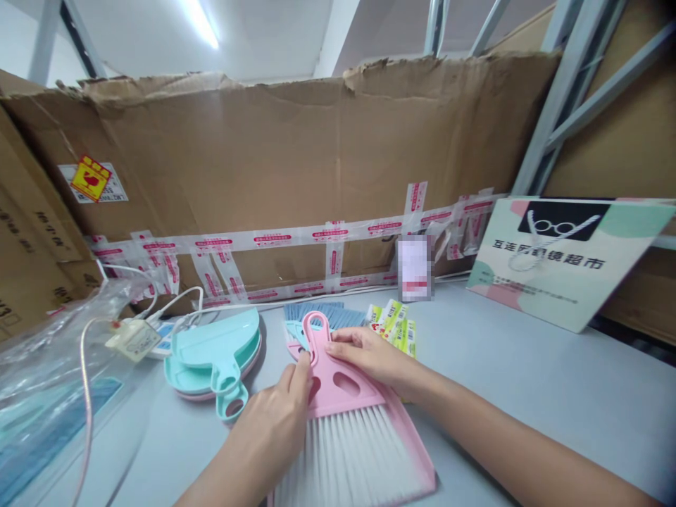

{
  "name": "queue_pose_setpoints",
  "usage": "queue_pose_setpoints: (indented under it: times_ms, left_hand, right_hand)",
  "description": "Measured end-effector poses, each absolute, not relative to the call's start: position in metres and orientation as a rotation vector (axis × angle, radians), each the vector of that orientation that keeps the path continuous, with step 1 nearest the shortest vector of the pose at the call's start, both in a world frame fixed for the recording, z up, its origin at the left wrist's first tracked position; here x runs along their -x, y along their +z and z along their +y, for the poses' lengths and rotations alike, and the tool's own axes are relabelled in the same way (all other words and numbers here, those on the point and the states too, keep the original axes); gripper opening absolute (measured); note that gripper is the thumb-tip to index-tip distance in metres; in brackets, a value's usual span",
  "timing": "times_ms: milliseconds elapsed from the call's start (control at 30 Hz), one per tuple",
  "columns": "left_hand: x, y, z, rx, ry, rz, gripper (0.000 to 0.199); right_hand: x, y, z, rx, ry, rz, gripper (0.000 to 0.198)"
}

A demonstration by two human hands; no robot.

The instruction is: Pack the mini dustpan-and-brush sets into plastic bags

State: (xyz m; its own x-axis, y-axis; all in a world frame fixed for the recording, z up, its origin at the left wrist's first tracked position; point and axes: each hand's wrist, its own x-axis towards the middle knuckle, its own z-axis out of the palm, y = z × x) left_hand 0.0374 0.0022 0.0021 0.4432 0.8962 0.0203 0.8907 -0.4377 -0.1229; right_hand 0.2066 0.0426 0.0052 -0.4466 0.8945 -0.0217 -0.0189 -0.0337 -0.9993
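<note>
A pink hand brush (346, 384) with white bristles lies bristles toward me, over a pink dustpan (409, 443) that shows along its right side. My left hand (282, 408) is closed at the left edge of the brush, near the base of its looped handle. From the right, my right hand (372, 352) grips the brush below the loop, thumb on top. Its other fingers are partly hidden. Just behind the handle, blue bristles (317, 310) of other brushes show. Green-and-yellow packets (396, 325) lie beyond my right hand.
Stacked turquoise dustpans (219, 348) sit at the left, beside a power adapter (136, 338) with white cables. Clear plastic bags (68, 359) cover the left edge. A large carton (317, 155) stands behind the table; a paper bag (565, 274) is at the right.
</note>
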Motion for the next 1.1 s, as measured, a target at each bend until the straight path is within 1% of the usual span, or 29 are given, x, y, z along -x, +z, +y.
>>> queue_pose_setpoints:
  times_ms: [67,167,267,433,667,833,1100]
  left_hand:
    - [-0.037,0.001,0.001,2.578,0.074,-1.579,0.04]
    - [-0.038,-0.001,-0.001,2.58,0.106,-1.557,0.042]
    - [-0.04,-0.004,-0.003,2.554,0.085,-1.551,0.042]
    - [-0.041,-0.006,-0.003,2.558,0.096,-1.583,0.039]
    - [-0.04,-0.009,-0.002,2.536,0.084,-1.583,0.038]
    - [-0.04,-0.01,-0.003,2.541,-0.008,-1.578,0.033]
    - [-0.04,-0.007,-0.006,2.543,-0.041,-1.512,0.031]
  right_hand:
    - [-0.206,0.006,0.042,0.898,1.737,-1.403,0.038]
    - [-0.204,0.005,0.042,0.955,1.711,-1.392,0.046]
    - [-0.202,0.003,0.044,0.986,1.625,-1.443,0.045]
    - [-0.201,-0.003,0.047,1.063,1.595,-1.455,0.045]
    - [-0.2,-0.007,0.047,1.117,1.583,-1.432,0.043]
    - [-0.2,-0.005,0.044,1.139,1.585,-1.432,0.039]
    - [-0.2,-0.001,0.04,1.107,1.623,-1.431,0.038]
